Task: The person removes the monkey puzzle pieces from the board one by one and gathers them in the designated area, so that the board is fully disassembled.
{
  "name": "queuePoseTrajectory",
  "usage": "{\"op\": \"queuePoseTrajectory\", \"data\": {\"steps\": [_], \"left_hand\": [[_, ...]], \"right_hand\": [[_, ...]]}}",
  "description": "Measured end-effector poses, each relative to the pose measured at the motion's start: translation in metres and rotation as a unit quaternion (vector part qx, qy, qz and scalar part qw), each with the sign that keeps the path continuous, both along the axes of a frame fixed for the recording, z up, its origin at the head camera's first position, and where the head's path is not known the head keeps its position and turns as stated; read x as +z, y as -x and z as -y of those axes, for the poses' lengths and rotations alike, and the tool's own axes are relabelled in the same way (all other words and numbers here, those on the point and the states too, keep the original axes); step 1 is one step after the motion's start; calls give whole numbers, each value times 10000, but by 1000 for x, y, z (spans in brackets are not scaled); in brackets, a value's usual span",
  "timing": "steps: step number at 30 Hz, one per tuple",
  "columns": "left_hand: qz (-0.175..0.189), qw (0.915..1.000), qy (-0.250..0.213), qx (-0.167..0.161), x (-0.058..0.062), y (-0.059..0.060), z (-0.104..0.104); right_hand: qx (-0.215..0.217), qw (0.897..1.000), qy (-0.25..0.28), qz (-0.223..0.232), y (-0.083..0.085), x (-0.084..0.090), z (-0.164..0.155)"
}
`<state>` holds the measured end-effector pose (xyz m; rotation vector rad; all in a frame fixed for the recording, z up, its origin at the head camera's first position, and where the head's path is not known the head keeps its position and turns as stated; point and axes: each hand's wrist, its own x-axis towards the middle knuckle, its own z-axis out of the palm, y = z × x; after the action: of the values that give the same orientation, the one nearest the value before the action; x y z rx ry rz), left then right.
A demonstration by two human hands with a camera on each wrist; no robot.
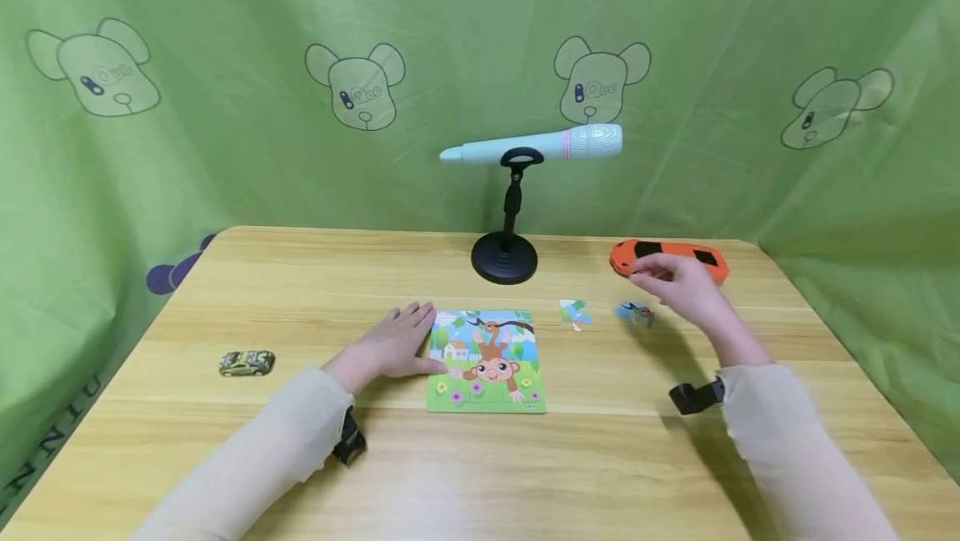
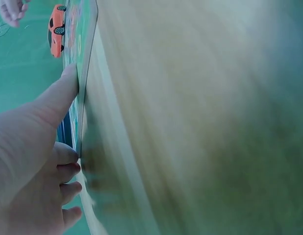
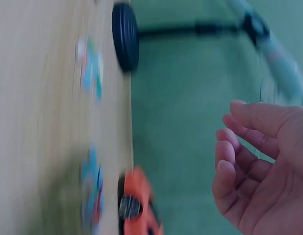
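A square puzzle board [image 1: 487, 362] with a monkey picture lies flat on the wooden table. My left hand [image 1: 393, 345] rests at its left side, fingers stretched out and the thumb touching its edge; the left wrist view shows this thumb [image 2: 61, 95] on the board's rim. To the right lie two loose puzzle pieces, a green and blue one [image 1: 574, 313] and a blue and brown one [image 1: 635, 313]. Above the farther piece hovers my right hand [image 1: 678, 283], its fingers loosely bent. In the right wrist view nothing shows between this hand's [image 3: 259, 161] fingertips.
An orange toy car [image 1: 705, 262] stands behind the right hand. At the back, a black stand [image 1: 505, 257] carries a light blue microphone [image 1: 540, 145]. A small patterned toy car [image 1: 247, 363] sits at the left. Green printed cloth [image 1: 465, 49] hangs behind the table [image 1: 600, 466].
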<state>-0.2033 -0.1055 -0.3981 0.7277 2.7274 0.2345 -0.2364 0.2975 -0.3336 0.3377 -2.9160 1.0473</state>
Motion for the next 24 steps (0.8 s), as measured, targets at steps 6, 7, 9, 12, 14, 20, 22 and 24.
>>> {"op": "queuePoseTrajectory", "data": {"steps": [6, 7, 9, 12, 14, 20, 22, 24], "left_hand": [[38, 10000, -74, -23, -1, 1, 1], [38, 10000, -76, -22, -1, 1, 1], [49, 9999, -106, -16, -2, 1, 1], [68, 9999, -140, -29, -2, 0, 1], [72, 9998, -163, -44, -2, 0, 0], [9, 9998, -163, -114, -3, 0, 0], [-17, 9998, -178, -124, -3, 0, -1], [-63, 9998, -156, -146, -2, -1, -1]], "right_hand": [[769, 9966, 11, -290, -1, -1, 59], [915, 9953, 18, -307, -2, -1, 69], [1140, 9931, -11, -266, -4, -4, 88], [1510, 9885, -29, -124, -9, -10, 114], [1735, 9848, -98, -25, -12, -16, 128], [2396, 9699, -319, 287, -18, -35, 161], [2562, 9651, -354, 400, -20, -41, 168], [2677, 9612, -331, 582, -22, -44, 175]]}}
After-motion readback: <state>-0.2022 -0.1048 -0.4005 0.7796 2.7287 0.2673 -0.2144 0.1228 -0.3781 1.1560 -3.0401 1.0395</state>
